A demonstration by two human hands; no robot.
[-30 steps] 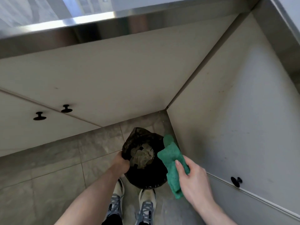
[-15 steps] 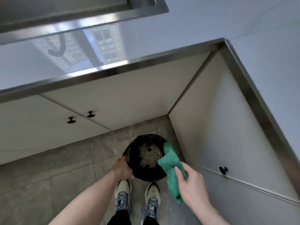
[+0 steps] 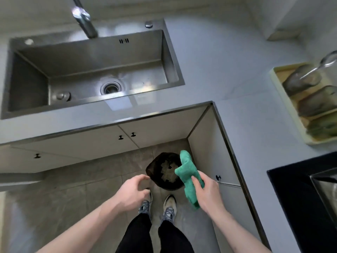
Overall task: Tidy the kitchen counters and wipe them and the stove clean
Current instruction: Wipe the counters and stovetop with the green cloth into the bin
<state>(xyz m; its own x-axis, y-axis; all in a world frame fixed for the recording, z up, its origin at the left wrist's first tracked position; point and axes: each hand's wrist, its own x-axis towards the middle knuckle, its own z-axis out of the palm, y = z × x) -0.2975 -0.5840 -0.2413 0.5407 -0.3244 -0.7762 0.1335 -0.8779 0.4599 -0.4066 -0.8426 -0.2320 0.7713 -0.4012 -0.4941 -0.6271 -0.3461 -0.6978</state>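
Observation:
A black-lined waste bin stands on the floor in the corner of the cabinets, with pale scraps inside. My right hand grips a green cloth just right of the bin's rim. My left hand hovers left of the bin with loosely curled fingers and holds nothing. The grey counter wraps round the corner above, and the black stove top shows at the right edge.
A steel sink with a tap is set in the counter at the left. A cream tray with several folded cloths lies on the right counter. My feet stand on the tiled floor.
My view has lifted from the floor to take in the sink and counter. My left hand has let go of the bin's rim and pulled back. The cloth stays in my right hand.

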